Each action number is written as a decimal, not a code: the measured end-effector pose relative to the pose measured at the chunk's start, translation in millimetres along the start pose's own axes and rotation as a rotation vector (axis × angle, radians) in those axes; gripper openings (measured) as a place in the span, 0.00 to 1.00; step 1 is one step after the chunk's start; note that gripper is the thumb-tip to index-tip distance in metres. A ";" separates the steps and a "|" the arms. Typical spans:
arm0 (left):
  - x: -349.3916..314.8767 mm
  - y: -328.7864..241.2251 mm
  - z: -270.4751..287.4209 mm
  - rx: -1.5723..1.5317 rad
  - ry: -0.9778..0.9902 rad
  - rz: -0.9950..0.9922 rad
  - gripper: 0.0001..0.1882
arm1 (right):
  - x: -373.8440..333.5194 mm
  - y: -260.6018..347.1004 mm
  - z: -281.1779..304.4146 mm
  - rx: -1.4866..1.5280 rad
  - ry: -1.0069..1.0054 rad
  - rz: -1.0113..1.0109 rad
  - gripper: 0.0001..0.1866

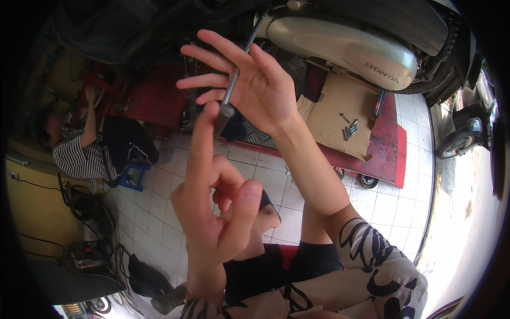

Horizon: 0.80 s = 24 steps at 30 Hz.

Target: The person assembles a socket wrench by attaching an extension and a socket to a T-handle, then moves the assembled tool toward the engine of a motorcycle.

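Observation:
My right hand [260, 87] is held out with its palm toward me and its fingers spread. A slim metal rod with a thick cross-piece at its near end, like a T-handle wrench [234, 82], runs across that palm up toward the motorbike's engine cover [340, 45]. Its near end is blurred, and its far end meets the dark area beside the cover, where the joint is unclear. Below it, my left hand [215, 212] points upward, index finger stretched out at the cross-piece, thumb apart and the other fingers loosely curled. Neither hand is closed around the rod.
A cardboard sheet [337, 114] with several small metal parts [349, 129] lies on the red lift platform [390, 154]. On the left, a person in a striped shirt [85, 154] sits by a blue stool [132, 178]. Cables and dark equipment [87, 255] stand at lower left.

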<state>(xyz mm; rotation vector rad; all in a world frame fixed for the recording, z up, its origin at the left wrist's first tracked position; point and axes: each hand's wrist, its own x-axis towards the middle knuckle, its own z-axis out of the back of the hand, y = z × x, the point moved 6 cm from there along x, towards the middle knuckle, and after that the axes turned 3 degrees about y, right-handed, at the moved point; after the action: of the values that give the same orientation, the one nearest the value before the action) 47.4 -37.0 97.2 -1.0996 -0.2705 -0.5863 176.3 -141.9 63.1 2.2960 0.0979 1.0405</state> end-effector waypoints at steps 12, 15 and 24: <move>-24.5 54.7 -2.6 0.089 0.099 0.313 0.23 | -0.8 4.9 3.3 -0.031 -0.023 0.019 0.41; -15.5 52.9 21.5 0.046 -0.105 0.355 0.26 | 0.9 1.0 2.7 -0.013 -0.024 0.011 0.41; 6.5 -3.8 -0.4 -0.064 -0.092 0.038 0.30 | -0.6 1.0 7.2 0.006 -0.030 0.001 0.42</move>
<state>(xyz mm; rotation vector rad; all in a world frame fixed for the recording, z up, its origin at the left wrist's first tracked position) 50.5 -40.5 103.1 -1.1926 -0.3110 -0.5141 180.8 -146.5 59.6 2.3168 0.0880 1.0070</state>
